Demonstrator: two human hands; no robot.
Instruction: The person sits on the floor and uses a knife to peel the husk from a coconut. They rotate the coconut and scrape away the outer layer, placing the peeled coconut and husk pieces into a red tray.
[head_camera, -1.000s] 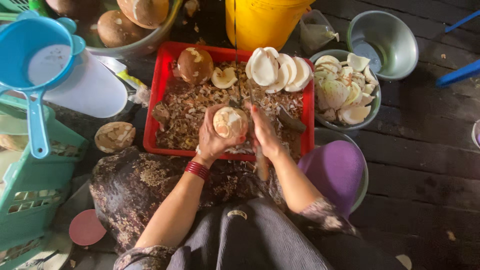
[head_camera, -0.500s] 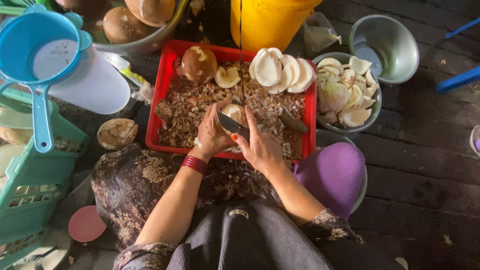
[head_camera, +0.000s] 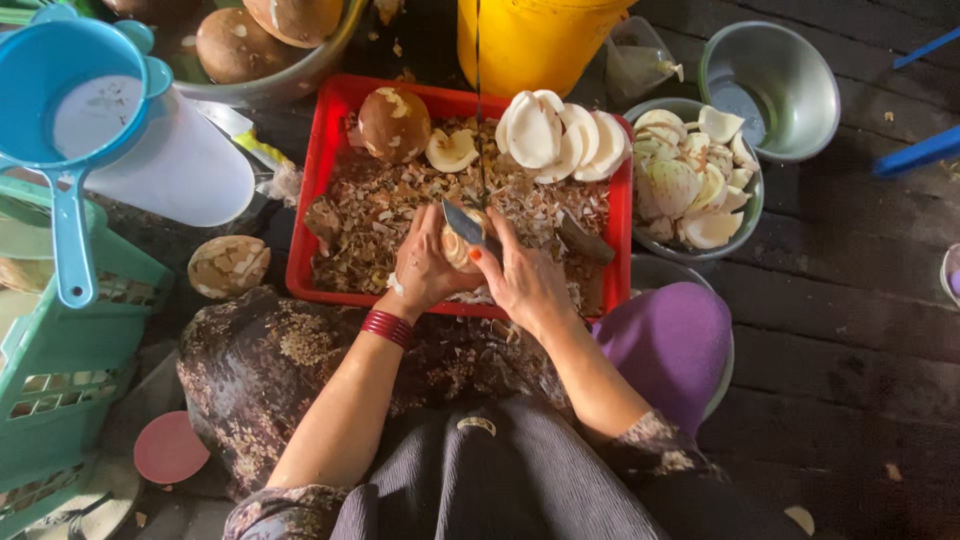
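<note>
Head view: over the red tray (head_camera: 310, 215) of brown shavings, the left hand (head_camera: 425, 268) now grips a small coconut piece (head_camera: 458, 247) lower and turned, while the right hand (head_camera: 520, 275), closed on a knife (head_camera: 462, 222), has brought the blade onto it, paring.

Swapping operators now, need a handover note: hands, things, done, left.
Left hand holds a small coconut piece over the red tray.
Right hand holds a knife, blade against the piece.
Done: white peeled pieces stacked at the tray's far edge, more in the metal bowl; brown shavings cover the tray.
Left: the piece in hand, a brown-skinned coconut in the tray, another beside it.
</note>
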